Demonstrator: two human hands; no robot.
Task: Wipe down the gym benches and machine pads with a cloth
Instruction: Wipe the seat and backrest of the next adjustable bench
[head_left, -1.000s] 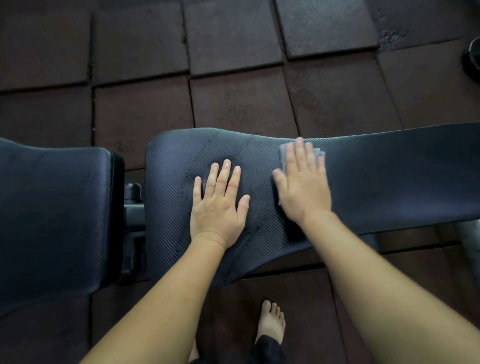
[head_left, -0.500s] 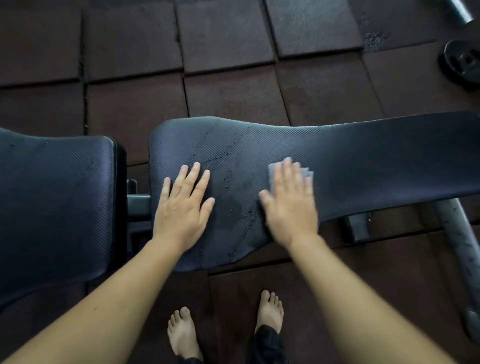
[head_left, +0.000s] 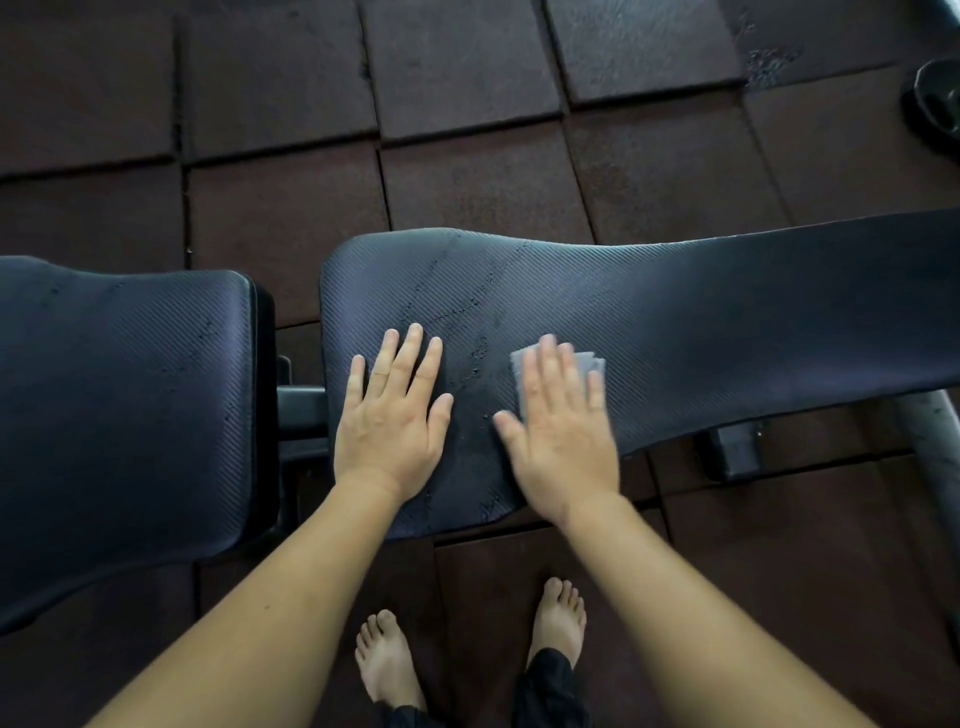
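Observation:
A long dark ribbed bench pad stretches from the middle of the view to the right edge, with cracks and scuffs near its left end. My left hand lies flat on that left end, fingers straight. My right hand presses a small folded grey cloth flat onto the pad; only the cloth's far edge shows past my fingertips. A second dark pad of the same bench fills the left side, parted from the long one by a gap.
A black metal frame bar shows in the gap between the pads. A black bracket and a grey tube sit under the long pad at right. A weight plate lies on the brown rubber floor tiles. My bare feet stand below.
My right hand has drawn the cloth from the pad's far edge toward its near side. My left hand shifted left along the pad and stays flat on it.

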